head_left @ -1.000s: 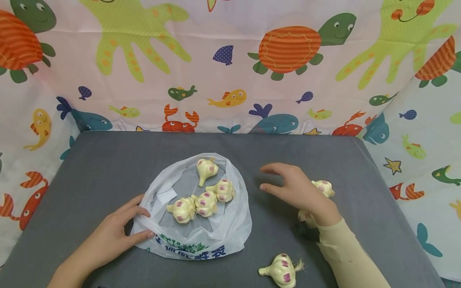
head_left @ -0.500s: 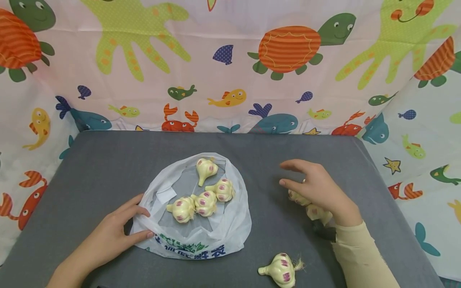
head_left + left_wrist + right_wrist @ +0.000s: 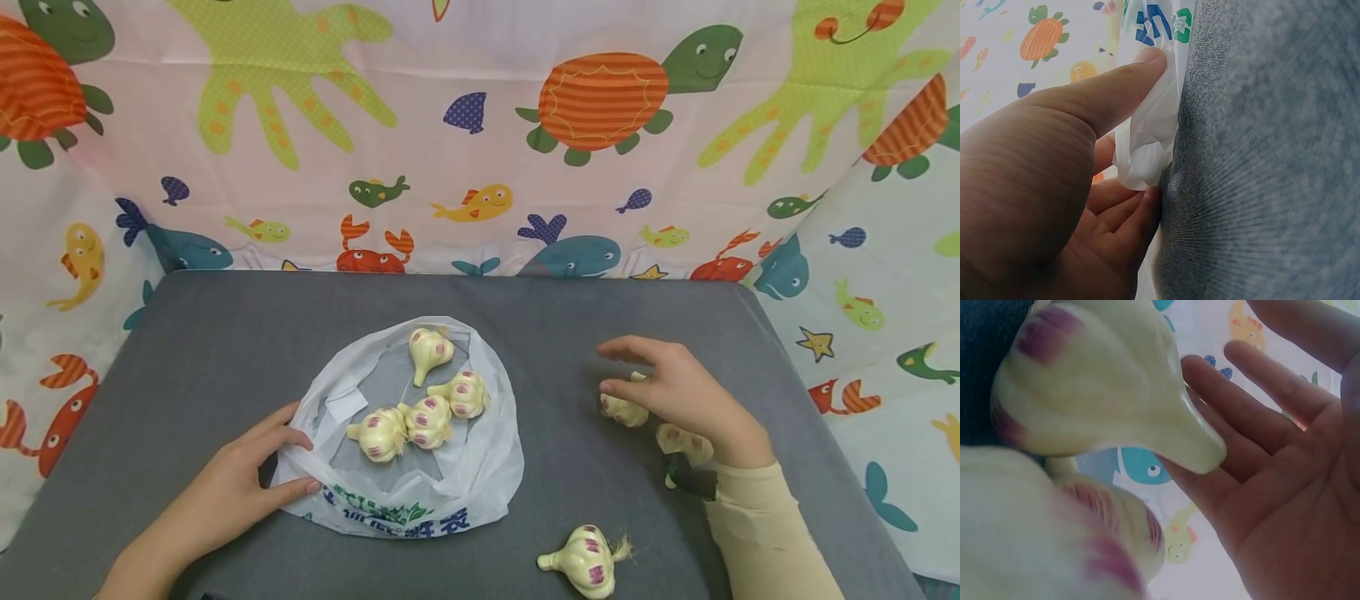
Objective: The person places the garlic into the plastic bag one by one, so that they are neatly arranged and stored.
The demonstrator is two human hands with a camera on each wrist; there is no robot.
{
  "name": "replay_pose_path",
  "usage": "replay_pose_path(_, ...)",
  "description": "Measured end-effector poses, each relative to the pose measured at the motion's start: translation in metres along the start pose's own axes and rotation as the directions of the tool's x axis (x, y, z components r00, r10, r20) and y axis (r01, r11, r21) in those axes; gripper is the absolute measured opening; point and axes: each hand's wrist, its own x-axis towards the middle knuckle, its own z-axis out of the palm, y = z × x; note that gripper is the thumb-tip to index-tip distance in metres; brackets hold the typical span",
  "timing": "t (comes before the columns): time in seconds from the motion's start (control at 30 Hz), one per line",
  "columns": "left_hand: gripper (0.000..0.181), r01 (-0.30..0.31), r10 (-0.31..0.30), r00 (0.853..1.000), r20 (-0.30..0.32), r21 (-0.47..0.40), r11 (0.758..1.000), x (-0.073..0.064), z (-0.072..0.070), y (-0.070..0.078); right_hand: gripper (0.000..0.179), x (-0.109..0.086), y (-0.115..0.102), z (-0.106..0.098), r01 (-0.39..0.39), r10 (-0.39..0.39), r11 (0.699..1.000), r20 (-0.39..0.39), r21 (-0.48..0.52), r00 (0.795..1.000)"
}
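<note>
A white plastic bag (image 3: pixel 491 479) with green and blue print lies with its mouth spread wide, several garlic bulbs (image 3: pixel 381 435) inside it. My left hand (image 3: pixel 240 471) grips the bag's left side, thumb (image 3: pixel 1129 81) on its outer face and fingers round the edge. Over on the right, my right hand (image 3: pixel 682 392) hovers with fingers spread beside a garlic bulb (image 3: pixel 624 411) and holds nothing. Another bulb (image 3: pixel 684 444) sits partly behind that wrist. Seen from the right wrist, a bulb's pale stem (image 3: pixel 1200 447) overlaps the open palm.
One more garlic bulb (image 3: pixel 588 562) lies at the front of the grey tabletop (image 3: pixel 555 317). A white curtain (image 3: pixel 420 125) printed with sea animals hangs behind the table and along its sides.
My right hand has shifted right, away from the bag and towards the loose bulbs, uncovering the nearest one. My left hand and the bag have stayed put.
</note>
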Motion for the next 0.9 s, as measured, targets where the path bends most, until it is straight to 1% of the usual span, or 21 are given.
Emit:
replay_pose_path(0.1, 0.046, -0.002, 0.002, 1.0, 0.002, 0.0, 1.0, 0.001, 0.0, 0.001, 0.044, -0.001, 0.003, -0.001, -0.01, 0.011, 1.0, 0.024, -0.006, 1.0)
replay_pose_path(0.3, 0.045, -0.015, 0.015, 1.0, -0.01, 0.009, 1.0, 0.0, -0.001, 0.001, 0.047, -0.003, 0.005, -0.004, -0.052, 0.049, 0.998, 0.092, 0.025, 0.995)
replay_pose_path(0.47, 0.044, -0.016, 0.016, 1.0, -0.004, 0.007, 1.0, 0.0, -0.001, 0.0, 0.051, -0.003, 0.009, -0.003, -0.066, 0.065, 0.998, 0.138, -0.001, 0.988)
replay_pose_path(0.77, 0.045, -0.016, 0.016, 1.0, 0.003, 0.002, 1.0, 0.0, 0.0, -0.001, 0.051, -0.003, 0.011, -0.001, -0.059, 0.063, 0.998, 0.16, -0.032, 0.985)
replay_pose_path(0.9, 0.044, -0.031, 0.031, 0.999, -0.011, 0.017, 0.999, 0.0, 0.0, -0.001, 0.051, -0.002, 0.01, 0.0, -0.059, 0.066, 0.997, 0.169, -0.041, 0.983)
